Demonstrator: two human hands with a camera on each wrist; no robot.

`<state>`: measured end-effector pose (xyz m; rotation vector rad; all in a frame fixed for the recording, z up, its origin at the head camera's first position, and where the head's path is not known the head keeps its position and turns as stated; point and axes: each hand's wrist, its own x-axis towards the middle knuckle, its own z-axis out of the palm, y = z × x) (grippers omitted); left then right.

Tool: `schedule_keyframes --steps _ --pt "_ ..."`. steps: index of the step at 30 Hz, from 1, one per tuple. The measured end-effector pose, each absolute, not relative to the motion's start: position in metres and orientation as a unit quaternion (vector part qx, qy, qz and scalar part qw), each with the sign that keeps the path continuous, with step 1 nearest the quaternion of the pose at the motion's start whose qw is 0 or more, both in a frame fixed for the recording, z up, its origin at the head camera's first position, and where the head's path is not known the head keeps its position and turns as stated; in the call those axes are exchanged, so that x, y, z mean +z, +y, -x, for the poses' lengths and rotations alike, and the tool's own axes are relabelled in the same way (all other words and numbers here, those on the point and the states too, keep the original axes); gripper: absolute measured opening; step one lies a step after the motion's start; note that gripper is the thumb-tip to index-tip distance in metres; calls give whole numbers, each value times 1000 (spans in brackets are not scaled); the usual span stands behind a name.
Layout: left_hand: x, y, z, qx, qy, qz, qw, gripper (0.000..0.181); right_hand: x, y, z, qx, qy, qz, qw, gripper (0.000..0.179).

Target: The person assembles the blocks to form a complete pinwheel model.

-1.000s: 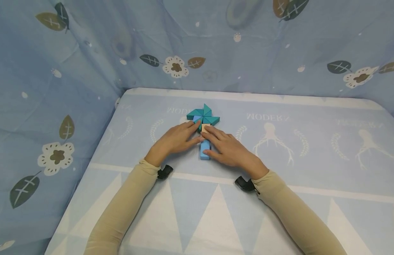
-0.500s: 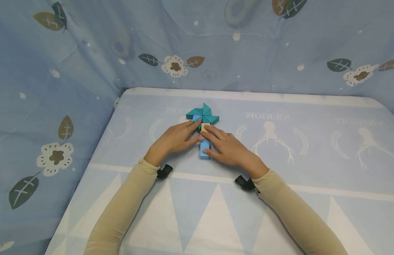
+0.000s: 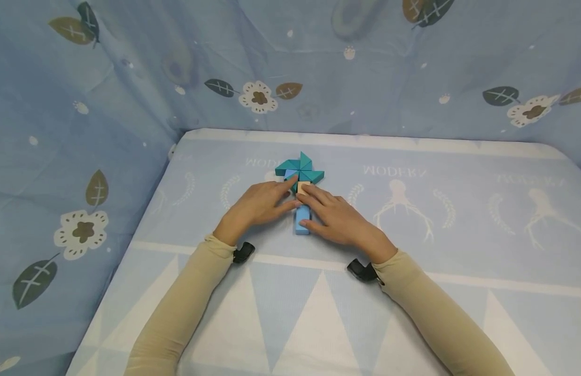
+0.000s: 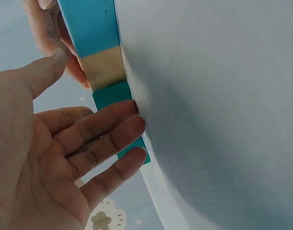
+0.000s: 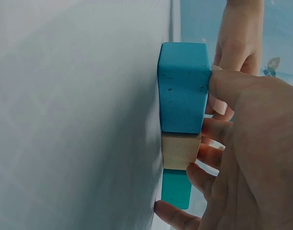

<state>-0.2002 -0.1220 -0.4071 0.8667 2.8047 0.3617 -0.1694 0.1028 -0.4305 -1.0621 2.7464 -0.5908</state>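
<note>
A pinwheel of teal triangular blocks (image 3: 305,164) lies flat on the table, with a light blue piece (image 3: 288,173) at its left. Below it a natural wood block (image 3: 302,186) and a long blue block (image 3: 302,220) run in line toward the person. My left hand (image 3: 256,207) lies at the left of the row, its index fingertip on the pinwheel's lower part. In the left wrist view its fingers lie loosely extended beside a teal block (image 4: 112,94). My right hand (image 3: 341,220) reaches in from the right, fingertips on the wood block and thumb at the blue block.
The table (image 3: 459,324) has a pale cover with white triangles and printed antlers. A patterned blue curtain (image 3: 318,68) hangs behind it and along the left side. Black wrist cameras (image 3: 244,253) sit under both sleeves.
The left index finger has shifted slightly away from the person, toward the pinwheel's centre. The blocks and the right hand look the same.
</note>
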Motion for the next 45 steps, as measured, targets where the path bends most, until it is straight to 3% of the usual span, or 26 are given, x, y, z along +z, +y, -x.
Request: schedule_keyframes --steps 14,45 --pt "-403 -124 201 122 944 -301 58 63 -423 98 166 -187 915 352 64 66" --pt "-412 -119 200 107 945 -305 51 49 -430 100 164 -179 913 367 26 63"
